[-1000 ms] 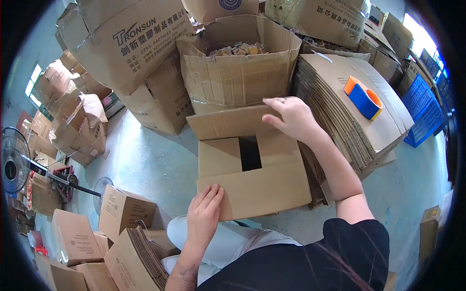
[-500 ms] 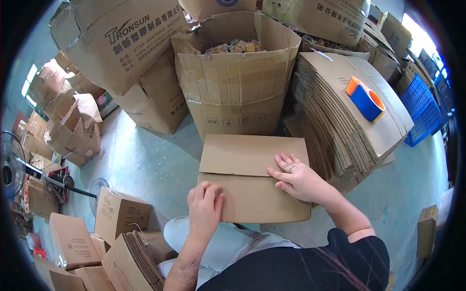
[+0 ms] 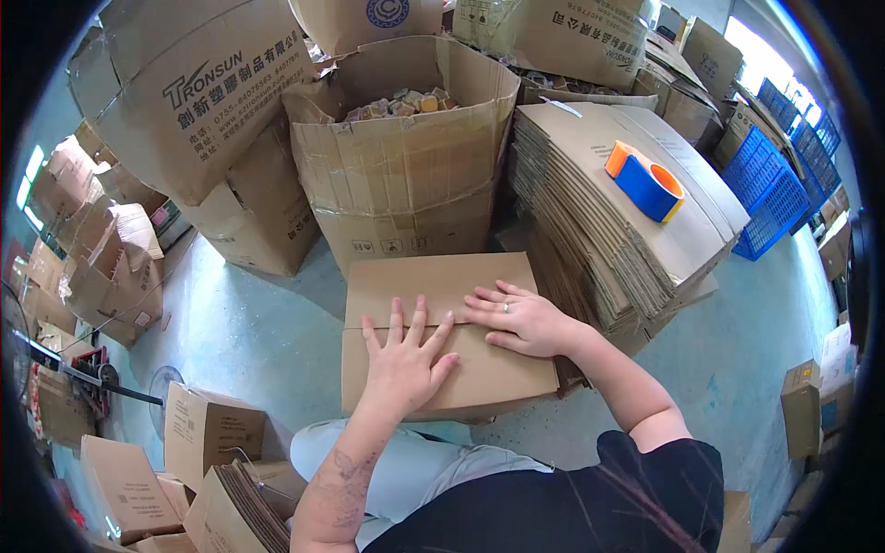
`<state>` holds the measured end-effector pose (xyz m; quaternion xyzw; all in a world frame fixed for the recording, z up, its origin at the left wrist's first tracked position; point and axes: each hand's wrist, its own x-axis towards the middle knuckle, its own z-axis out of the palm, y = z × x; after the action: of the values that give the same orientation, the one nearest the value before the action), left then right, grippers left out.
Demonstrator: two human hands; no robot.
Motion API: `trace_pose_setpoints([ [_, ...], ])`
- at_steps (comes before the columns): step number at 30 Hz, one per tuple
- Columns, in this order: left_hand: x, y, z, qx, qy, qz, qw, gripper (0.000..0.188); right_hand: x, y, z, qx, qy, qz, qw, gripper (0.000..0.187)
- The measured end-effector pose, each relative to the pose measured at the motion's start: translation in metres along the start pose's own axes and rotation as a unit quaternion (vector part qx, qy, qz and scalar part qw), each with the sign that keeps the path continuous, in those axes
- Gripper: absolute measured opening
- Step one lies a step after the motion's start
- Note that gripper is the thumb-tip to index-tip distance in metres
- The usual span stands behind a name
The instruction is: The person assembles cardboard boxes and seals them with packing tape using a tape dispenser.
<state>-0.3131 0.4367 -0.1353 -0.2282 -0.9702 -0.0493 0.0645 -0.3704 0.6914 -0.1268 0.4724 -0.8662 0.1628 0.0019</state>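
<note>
A plain brown cardboard box (image 3: pixel 442 272) stands in front of me, its two top flaps folded down and meeting along a seam. My left hand (image 3: pixel 406 364) lies on the near flap, fingers spread, the tips reaching across the seam. On the right part of the top rests my right hand (image 3: pixel 525 321), open, fingers stretched to the left over the seam and a ring on one finger. Neither hand holds anything. An orange and blue tape dispenser (image 3: pixel 648 184) sits apart from my hands on the stack of flat cardboard at the right.
Behind the box is a tall open carton (image 3: pixel 396 194) with many small brown pieces inside. Flattened cardboard (image 3: pixel 590 230) is piled at the right, a blue plastic crate (image 3: pixel 761 194) beyond it. At left are a fan (image 3: pixel 166 396) and several closed cartons (image 3: pixel 212 429).
My left hand has gone from the box's near left edge onto its top and spread its fingers. The near flap now lies flat against the far one. The whole view has shifted slightly.
</note>
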Motion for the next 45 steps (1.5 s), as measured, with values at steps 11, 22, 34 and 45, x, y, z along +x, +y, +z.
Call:
trace_pose_setpoints([
  [11,-0.031,0.009,-0.014,-0.002,0.036,-0.012,0.999,0.072,-0.051,0.085,-0.161,-0.488,0.413,0.342,0.689,0.049],
  [22,-0.027,0.016,-0.007,-0.001,0.036,-0.035,0.999,0.07,-0.038,0.063,-0.156,-0.292,0.253,0.493,0.779,0.06],
  [34,-0.046,0.005,-0.04,-0.03,0.098,-0.216,0.971,0.074,0.058,0.007,-0.025,-0.175,0.192,0.076,0.963,0.067],
  [45,-0.033,-0.012,-0.019,-0.006,0.077,-0.038,0.996,0.049,0.059,0.028,-0.027,-0.015,0.114,0.067,0.991,0.063],
])
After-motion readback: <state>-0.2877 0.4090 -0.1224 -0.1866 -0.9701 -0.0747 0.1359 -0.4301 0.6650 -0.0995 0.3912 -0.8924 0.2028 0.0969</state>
